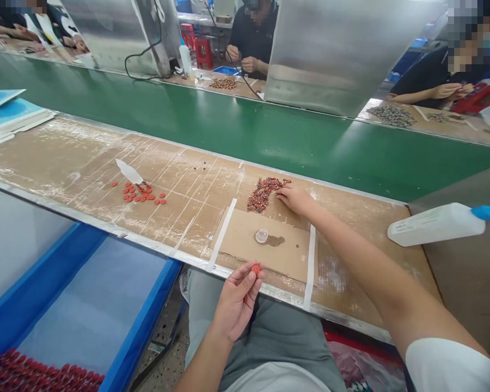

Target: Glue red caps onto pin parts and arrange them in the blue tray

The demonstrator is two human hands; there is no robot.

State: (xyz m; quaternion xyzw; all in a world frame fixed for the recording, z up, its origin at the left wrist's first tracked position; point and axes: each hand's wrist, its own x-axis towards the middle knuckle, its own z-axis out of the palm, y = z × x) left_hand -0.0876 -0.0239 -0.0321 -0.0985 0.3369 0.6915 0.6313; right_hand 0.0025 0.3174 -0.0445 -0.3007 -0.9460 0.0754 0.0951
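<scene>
My left hand [239, 299] is closed in front of the table edge. Between its thumb and fingertips sits a small round orange-red disc [255, 268], and a bit of the same red shows lower in the palm. My right hand [296, 200] reaches to the right side of a pile of small red-and-black parts [263, 193]. Its fingertips are drawn together there; whatever they pinch is too small to make out. Between the hands, a small clear round dish [262, 236] rests on a taped-down cardboard sheet [245, 247], beside a dark wet stain.
Loose orange-red discs [142, 194] lie to the left by a white pointed piece [128, 171]. At right, a white bottle with blue cap [436, 223] lies tilted. A green conveyor belt [228, 120] runs behind. A blue-framed bin [93, 305] holds red parts. Co-workers sit opposite.
</scene>
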